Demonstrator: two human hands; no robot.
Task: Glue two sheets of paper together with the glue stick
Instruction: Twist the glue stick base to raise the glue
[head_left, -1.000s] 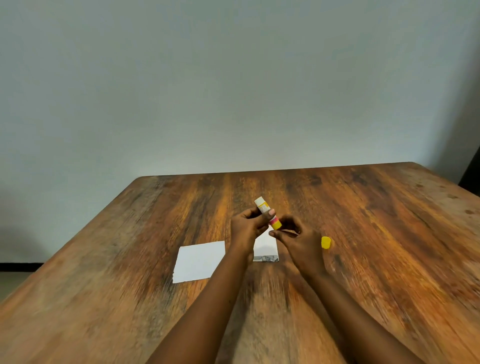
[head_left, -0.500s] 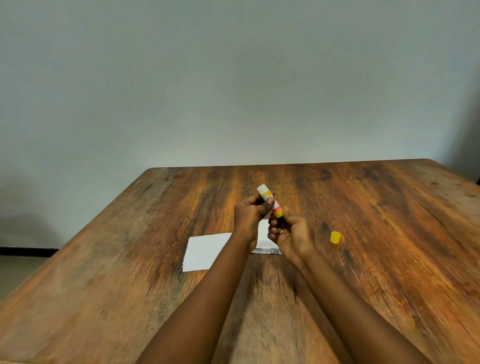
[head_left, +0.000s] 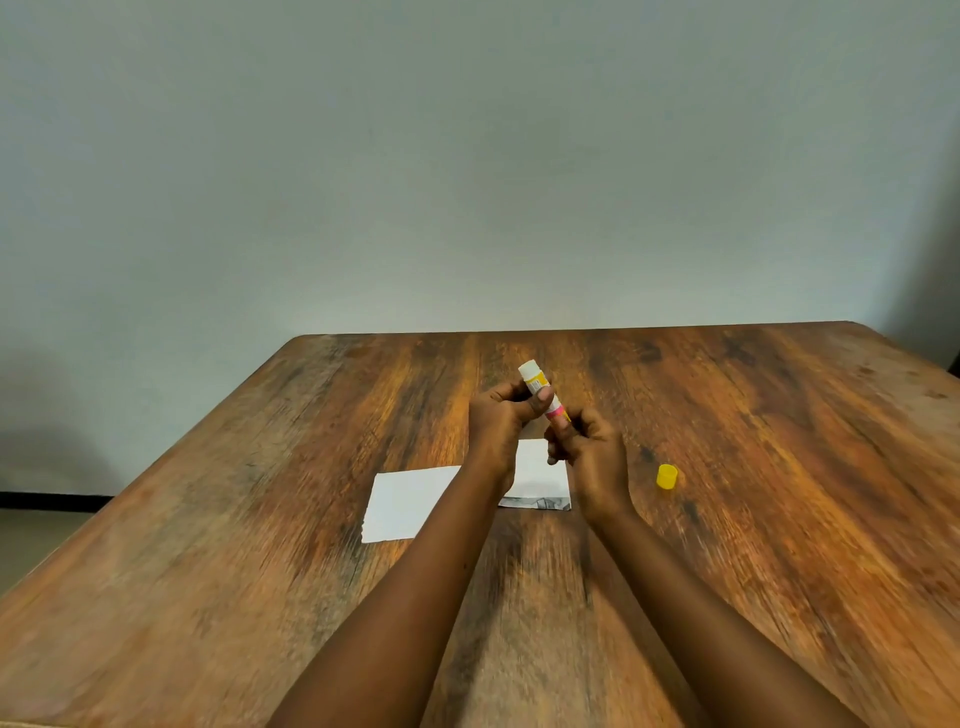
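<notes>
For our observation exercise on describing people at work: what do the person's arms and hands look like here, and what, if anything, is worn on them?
Both forearms are bare as far as the picture shows: no sleeves or cuffs in view. The left hand and right hand wear no gloves, and no watch, bracelet or ring can be made out on either. The picture is slightly blurred, so a thin ring cannot be ruled out.

Your two bare forearms reach forward and converge, hands raised close together. Your left hand (head_left: 500, 415) is curled closed around the upper part of the white-and-yellow glue stick (head_left: 535, 383), thumb pressed along it. Your right hand (head_left: 589, 452) pinches its lower end, fingers bunched.
</notes>
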